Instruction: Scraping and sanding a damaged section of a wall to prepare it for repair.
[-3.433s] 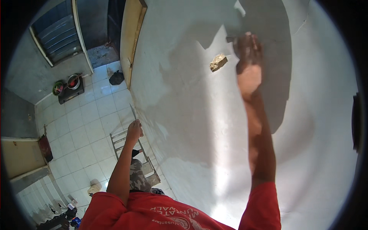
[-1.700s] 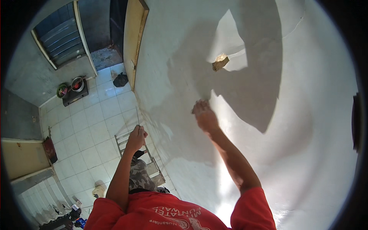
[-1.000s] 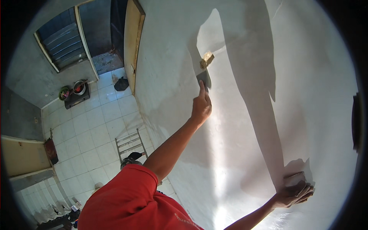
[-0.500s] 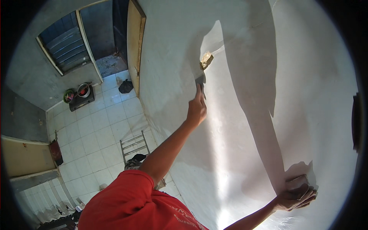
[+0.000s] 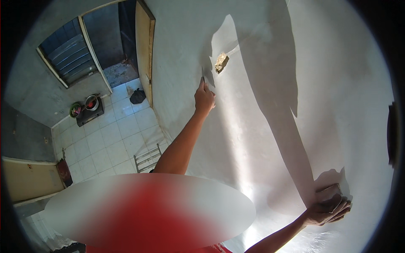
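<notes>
My left hand (image 5: 204, 99) is raised to the pale wall (image 5: 211, 156), its fingers closed round a scraper. The thin blade of the scraper (image 5: 202, 74) points up, just left of a rough, yellowish broken patch (image 5: 221, 62) in the plaster. At the lower right, my right hand (image 5: 325, 214) grips a thin flat plate (image 5: 328, 193), held near the wall. Most of the plate is dark with shadow, so its material is hard to make out. A smeared line runs from the broken patch up to the right.
An open door (image 5: 144, 46) stands at the upper left beside a louvred window (image 5: 69, 52). Below on the white tiled floor (image 5: 99, 145) are a stove (image 5: 90, 116) with pots, a black bag (image 5: 137, 96) and a metal ladder (image 5: 147, 159). A blurred oval hides the lower middle.
My left hand and the scraper have moved left and slightly up, away from the broken patch, which now shows fully. My right hand with the plate has hardly moved.
</notes>
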The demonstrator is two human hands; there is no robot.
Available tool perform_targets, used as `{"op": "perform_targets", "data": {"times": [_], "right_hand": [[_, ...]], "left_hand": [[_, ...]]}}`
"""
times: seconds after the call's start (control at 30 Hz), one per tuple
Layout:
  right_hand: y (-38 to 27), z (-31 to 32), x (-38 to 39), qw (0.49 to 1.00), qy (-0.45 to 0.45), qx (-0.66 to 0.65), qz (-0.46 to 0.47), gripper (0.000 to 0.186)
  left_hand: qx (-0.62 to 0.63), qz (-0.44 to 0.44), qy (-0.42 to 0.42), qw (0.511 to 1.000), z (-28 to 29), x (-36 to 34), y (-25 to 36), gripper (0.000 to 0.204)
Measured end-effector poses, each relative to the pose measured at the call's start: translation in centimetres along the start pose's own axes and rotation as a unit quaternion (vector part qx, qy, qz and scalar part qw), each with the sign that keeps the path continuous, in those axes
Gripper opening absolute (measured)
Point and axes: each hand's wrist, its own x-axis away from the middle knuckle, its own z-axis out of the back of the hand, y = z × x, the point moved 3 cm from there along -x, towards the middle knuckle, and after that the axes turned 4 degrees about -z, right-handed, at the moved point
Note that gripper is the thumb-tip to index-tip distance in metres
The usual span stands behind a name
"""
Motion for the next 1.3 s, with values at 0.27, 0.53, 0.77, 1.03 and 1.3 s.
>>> {"op": "perform_targets", "data": {"times": [0.27, 0.53, 0.77, 1.03, 1.3], "right_hand": [[-0.5, 0.0, -0.1, 0.999, 0.016, 0.029, -0.005, 0.039], [0.0, -0.1, 0.5, 0.999, 0.017, 0.023, -0.019, 0.037], [-0.2, 0.0, 0.7, 1.0, 0.013, 0.011, -0.012, 0.032], [-0.7, -0.1, 0.7, 0.999, -0.001, 0.05, 0.0, 0.031], [-0.7, -0.3, 1.1, 0.998, 0.007, 0.065, 0.0, 0.034]], "left_hand": [[-0.195, -0.148, -0.087, 0.966, -0.4, 2.8, -3.9, 0.055], [-0.166, -0.245, -0.01, 0.955, 0.0, 3.6, -3.4, 0.054], [-0.333, -0.245, -0.015, 0.911, 4.2, 1.6, -8.4, 0.057], [-0.465, -0.379, -0.036, 0.799, 6.4, -2.1, -7.3, 0.068], [-0.253, -0.505, -0.066, 0.822, 6.0, -2.6, -6.3, 0.067]]}}
